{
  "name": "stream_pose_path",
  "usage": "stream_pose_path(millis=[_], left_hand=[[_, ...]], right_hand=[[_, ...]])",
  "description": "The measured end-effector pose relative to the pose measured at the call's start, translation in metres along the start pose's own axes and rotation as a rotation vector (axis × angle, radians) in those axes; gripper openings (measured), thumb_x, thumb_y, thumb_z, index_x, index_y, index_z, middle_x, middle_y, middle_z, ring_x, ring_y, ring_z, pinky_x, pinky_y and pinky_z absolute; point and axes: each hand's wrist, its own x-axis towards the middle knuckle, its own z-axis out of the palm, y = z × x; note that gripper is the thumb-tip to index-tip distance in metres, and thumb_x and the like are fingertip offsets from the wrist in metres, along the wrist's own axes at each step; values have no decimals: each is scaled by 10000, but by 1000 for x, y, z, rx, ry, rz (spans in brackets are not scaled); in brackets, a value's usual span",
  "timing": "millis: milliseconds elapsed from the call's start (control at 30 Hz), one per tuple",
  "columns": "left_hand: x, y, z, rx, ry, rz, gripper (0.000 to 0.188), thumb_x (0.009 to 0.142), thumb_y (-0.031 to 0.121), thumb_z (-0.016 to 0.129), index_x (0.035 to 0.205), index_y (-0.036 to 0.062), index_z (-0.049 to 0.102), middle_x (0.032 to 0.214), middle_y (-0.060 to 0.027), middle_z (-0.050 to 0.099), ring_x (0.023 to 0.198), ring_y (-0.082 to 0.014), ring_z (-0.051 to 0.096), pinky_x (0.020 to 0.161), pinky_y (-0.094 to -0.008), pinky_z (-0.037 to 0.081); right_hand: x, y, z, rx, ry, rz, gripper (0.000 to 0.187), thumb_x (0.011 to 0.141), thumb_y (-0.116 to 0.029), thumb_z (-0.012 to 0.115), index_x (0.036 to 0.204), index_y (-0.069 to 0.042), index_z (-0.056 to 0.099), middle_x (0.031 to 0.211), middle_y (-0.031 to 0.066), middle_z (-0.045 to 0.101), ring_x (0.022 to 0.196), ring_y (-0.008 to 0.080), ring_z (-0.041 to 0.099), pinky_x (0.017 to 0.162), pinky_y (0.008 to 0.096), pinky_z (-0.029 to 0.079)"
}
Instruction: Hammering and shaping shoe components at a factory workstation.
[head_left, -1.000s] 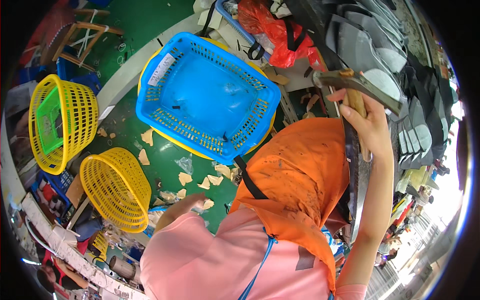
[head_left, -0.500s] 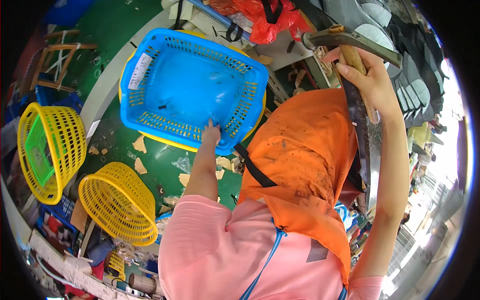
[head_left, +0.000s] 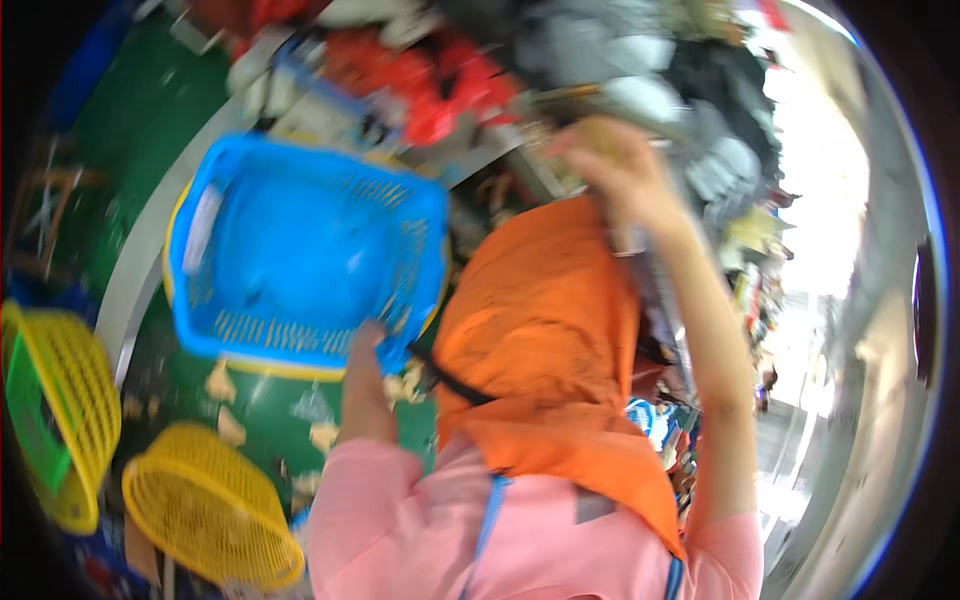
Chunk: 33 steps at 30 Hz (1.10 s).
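Left hand (head_left: 368,345) grips near rim of blue basket (head_left: 300,260), basket up-left of it. Right hand (head_left: 615,165) closed on dark long tool, upper centre; hands well apart.

A green floor (head_left: 120,130) spreads on the left, littered with pale scraps (head_left: 222,382). Two yellow baskets (head_left: 205,515) lie near left. Bright daylight (head_left: 825,230) floods in on the right
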Motion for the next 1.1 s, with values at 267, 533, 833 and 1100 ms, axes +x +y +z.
stream_pose_path(millis=[267, 533, 833, 1100], left_hand=[[-75, 75, -143, -221, -352, -76, 250, 793, 242, 628, 854, 25, 739, 871, -146, 725, 771, -265, 688, 734, -403, 530], [-55, 1, -168, -115, -257, -94, 241, 759, 260, 668, 833, 35, 710, 808, -144, 705, 695, -288, 661, 646, -437, 514], [-90, 4, -226, 521, 250, 69, 179, 783, 185, 574, 890, 53, 630, 800, -199, 648, 692, -373, 611, 605, -488, 473], [-86, -29, -169, 1006, 586, 309, 159, 805, 118, 491, 940, 68, 559, 792, -247, 597, 690, -450, 566, 568, -534, 436]], right_hand=[[-7, 92, -6, -81, 324, -452, 526, 770, -300, 724, 1240, -99, 598, 1022, 130, 610, 968, 274, 584, 868, 373, 471], [11, 85, 18, -56, 385, -593, 375, 764, -219, 727, 1095, -68, 636, 1098, 157, 614, 1050, 349, 578, 1008, 434, 410], [-122, 95, 26, 186, 384, -837, 301, 841, -240, 676, 1037, -44, 558, 929, 163, 570, 929, 366, 566, 806, 436, 474], [-246, 127, -34, 255, 509, -394, 265, 903, -263, 638, 1032, -61, 526, 813, 145, 592, 730, 364, 604, 602, 416, 482]])
